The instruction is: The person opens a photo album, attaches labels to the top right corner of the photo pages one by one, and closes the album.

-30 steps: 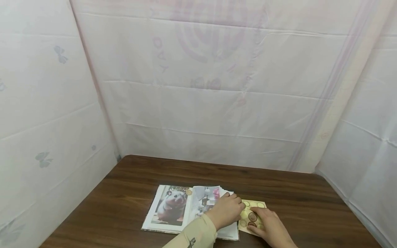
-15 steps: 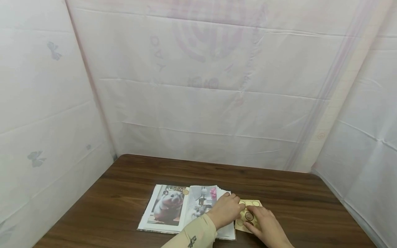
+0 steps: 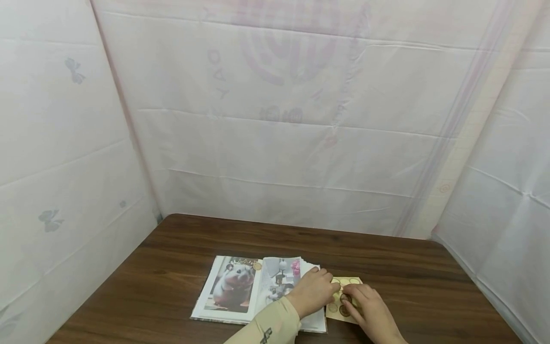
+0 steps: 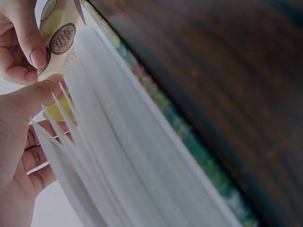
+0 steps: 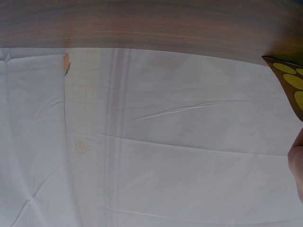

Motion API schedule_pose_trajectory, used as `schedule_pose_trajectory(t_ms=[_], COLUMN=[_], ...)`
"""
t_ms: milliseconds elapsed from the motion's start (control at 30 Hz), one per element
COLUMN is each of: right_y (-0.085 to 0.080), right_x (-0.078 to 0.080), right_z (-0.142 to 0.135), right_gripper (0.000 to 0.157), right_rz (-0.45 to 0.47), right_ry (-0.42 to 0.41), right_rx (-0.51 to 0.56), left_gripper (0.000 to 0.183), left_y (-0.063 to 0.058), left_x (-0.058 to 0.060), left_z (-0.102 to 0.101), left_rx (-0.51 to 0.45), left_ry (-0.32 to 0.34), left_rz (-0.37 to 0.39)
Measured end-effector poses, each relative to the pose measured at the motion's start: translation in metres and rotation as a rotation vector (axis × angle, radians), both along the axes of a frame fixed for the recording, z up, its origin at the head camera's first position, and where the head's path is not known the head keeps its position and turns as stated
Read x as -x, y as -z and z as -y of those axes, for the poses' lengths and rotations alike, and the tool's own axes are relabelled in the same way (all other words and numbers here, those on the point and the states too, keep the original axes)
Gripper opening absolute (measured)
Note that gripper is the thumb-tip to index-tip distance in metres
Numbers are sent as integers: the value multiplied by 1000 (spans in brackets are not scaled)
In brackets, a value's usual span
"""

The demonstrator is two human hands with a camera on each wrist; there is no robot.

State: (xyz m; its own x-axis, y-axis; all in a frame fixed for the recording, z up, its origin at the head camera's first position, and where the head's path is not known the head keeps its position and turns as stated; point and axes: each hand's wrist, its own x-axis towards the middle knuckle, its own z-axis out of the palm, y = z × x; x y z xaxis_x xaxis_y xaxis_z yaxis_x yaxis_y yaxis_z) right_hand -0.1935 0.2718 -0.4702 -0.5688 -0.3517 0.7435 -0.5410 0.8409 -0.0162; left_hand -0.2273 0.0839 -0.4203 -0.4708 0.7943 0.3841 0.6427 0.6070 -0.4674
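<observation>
An open photo book (image 3: 215, 315) lies on the table, a picture of a white rodent on its left page. At its right edge is a yellow sticker sheet (image 3: 354, 282) with round stickers. My left hand (image 3: 311, 292) lies across the right page. In the left wrist view its thumb (image 4: 38, 94) lies over the sheet and its fingers are beneath, pinching the edge. My right hand (image 3: 373, 313) bends over the sheet, finger and thumb at a dark round sticker (image 3: 344, 309). The left wrist view shows a fingertip covering part of that sticker; the exact contact is partly hidden.
The dark wooden table (image 3: 408, 267) reaches back to white cloth hangings (image 3: 275, 153) on several sides. Loose pages (image 4: 113, 142) of the book fan up beside the left hand. One corner of the sheet shows at the right wrist view's edge.
The head view has shifted slightly. My right finger and thumb have drawn closer together over the dark stickers, and more of the lower one shows. The left hand stays in place.
</observation>
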Motion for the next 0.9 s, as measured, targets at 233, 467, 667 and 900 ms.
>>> schedule_pose_trajectory(t_ms=[233, 467, 667, 900], right_y=[0, 0, -2, -2], right_x=[1, 3, 2, 2], right_z=[0, -3, -2, -1], right_gripper=[31, 22, 22, 36], right_rz=[-34, -73, -78, -78], right_ry=[-15, -59, -66, -68], right_rx=[-2, 2, 1, 11], left_gripper=[24, 23, 22, 22], left_y=[1, 1, 2, 1], left_x=[1, 1, 1, 0], left_z=[-1, 0, 0, -1], left_rx=[2, 5, 4, 9], left_ry=[-8, -25, -17, -18], left_rz=[21, 46, 46, 68])
